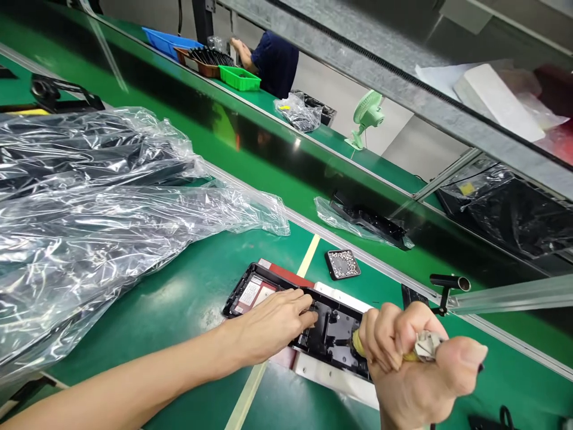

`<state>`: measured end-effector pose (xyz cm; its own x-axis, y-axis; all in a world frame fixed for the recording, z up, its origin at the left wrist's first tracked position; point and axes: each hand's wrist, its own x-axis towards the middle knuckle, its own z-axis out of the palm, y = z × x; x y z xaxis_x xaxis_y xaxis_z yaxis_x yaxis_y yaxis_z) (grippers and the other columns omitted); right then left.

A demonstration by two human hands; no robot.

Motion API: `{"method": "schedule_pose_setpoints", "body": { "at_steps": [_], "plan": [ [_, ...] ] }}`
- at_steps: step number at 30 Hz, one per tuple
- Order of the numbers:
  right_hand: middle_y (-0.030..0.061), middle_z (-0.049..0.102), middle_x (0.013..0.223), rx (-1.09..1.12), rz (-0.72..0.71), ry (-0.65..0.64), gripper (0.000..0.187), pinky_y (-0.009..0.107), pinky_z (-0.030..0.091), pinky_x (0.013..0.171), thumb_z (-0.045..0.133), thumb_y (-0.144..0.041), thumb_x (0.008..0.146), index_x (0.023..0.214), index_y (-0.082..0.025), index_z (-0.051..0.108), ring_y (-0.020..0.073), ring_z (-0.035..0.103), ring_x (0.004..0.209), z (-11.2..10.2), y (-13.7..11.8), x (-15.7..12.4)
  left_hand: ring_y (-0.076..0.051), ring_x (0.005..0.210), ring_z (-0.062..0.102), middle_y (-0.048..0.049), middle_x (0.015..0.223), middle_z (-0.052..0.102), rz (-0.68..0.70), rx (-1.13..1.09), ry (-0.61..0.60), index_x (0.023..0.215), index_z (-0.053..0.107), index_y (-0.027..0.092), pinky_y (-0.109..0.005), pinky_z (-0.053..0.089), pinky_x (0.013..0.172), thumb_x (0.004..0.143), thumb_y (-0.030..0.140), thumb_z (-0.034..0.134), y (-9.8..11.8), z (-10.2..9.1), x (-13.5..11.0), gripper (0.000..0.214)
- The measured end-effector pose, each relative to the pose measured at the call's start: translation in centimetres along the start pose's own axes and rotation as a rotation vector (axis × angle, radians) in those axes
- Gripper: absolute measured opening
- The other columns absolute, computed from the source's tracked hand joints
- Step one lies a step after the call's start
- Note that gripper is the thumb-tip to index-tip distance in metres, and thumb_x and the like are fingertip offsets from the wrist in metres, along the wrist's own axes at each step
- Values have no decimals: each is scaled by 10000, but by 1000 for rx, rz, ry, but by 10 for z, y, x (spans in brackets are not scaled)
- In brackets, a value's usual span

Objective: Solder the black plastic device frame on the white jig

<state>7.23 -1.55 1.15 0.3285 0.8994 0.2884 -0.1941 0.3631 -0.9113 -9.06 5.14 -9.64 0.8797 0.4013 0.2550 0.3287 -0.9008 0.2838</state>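
A long black plastic housing [347, 346] lies across a red and white fixture [308, 365], its inner side with ribs and posts facing up. My left hand [280, 319] reaches over its middle, with bent fingers pressed into the housing; what lies under the fingertips is hidden. My right hand [409, 358] is wrapped round an upright screwdriver [358, 343] with a yellowish grip, over the housing's right part. The driver's tip is hidden. Just beyond the fixture sits a small black tray [342, 264] holding many small screws.
Clear plastic bags over dark parts [111, 197] cover the left of the green bench. A black part on plastic [369, 218] lies beyond the metal rail. A metal tube bracket [450, 283] stands at right. Farther off are a green fan [367, 113], bins [239, 78] and a co-worker [275, 63].
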Motion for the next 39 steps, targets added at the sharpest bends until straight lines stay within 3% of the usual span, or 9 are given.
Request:
{"method": "schedule_pose_setpoints", "body": {
  "at_steps": [9,13,19,32,39],
  "plan": [
    [-65,307,400,-9,2,-37,680,195,291,360,453,-809,860,568,-197,400,76,279,361,-2,-1,0,-202,822,535,-44,885,536,11,-19,16,1146,615,159,-314,422,696,971,88,550,0,-2,1,200],
    [-68,298,405,-30,-2,-47,719,201,301,366,422,-861,839,569,-195,390,73,276,357,-3,-2,0,-213,818,526,-45,890,542,18,-11,-9,1112,612,164,-329,406,680,969,71,538,0,-4,1,185],
    [-58,336,424,-17,20,-96,649,207,309,353,441,-780,875,579,-203,408,88,310,364,-7,-1,1,-219,825,523,-46,882,545,16,11,24,1050,622,169,-352,394,662,972,77,552,0,-1,2,140],
    [-52,390,454,-11,19,-172,712,225,354,368,388,-878,841,617,-206,458,99,357,385,-15,0,2,-218,811,509,-43,871,534,16,24,21,1004,615,163,-363,367,646,968,74,569,1,-4,2,106],
    [-54,366,455,-17,24,-138,718,222,319,363,348,-881,850,614,-210,443,94,325,382,-10,1,1,-212,799,506,-40,858,536,14,16,35,971,613,166,-358,358,644,970,76,574,1,-4,3,98]
  ]
}}
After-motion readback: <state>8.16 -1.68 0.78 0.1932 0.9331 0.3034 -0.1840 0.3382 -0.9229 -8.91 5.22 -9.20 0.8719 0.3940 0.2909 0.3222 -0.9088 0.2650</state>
